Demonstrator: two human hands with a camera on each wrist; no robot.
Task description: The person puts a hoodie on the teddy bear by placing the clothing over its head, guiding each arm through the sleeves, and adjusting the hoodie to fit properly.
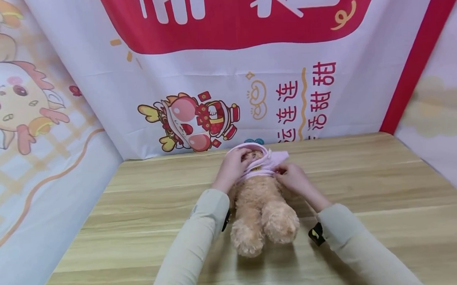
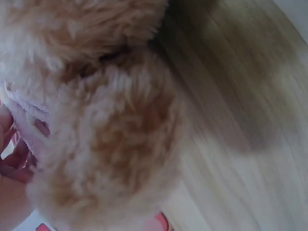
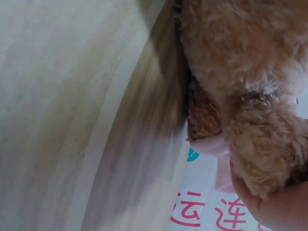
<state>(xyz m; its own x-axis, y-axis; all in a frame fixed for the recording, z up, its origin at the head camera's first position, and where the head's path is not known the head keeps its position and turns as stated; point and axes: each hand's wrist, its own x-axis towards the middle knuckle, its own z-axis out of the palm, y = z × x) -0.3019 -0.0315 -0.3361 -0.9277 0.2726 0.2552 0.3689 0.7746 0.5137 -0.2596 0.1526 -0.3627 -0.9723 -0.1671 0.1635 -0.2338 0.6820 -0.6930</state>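
Note:
A light brown plush toy [image 1: 255,196] lies on the tabletop with its legs toward me. A pale pink garment [image 1: 278,158] is bunched about its head and upper body, one sleeve sticking out to the right. My left hand [image 1: 232,168] holds the garment at the head's left side; in the left wrist view its fingers curl at the pink cloth, partly behind the fur. On the other side my right hand [image 1: 296,180] grips the toy's arm [image 3: 264,149] close to the garment's hem, thumb and fingers around the fur. The toy's face is mostly hidden.
Under the toy is a wood-grain table [image 1: 151,209]. A white and red printed cloth [image 1: 115,100] hangs along the table's back edge, close behind the toy's head. More printed cloth [image 1: 54,175] walls off the left, and another pale cloth [image 1: 439,142] stands on the right.

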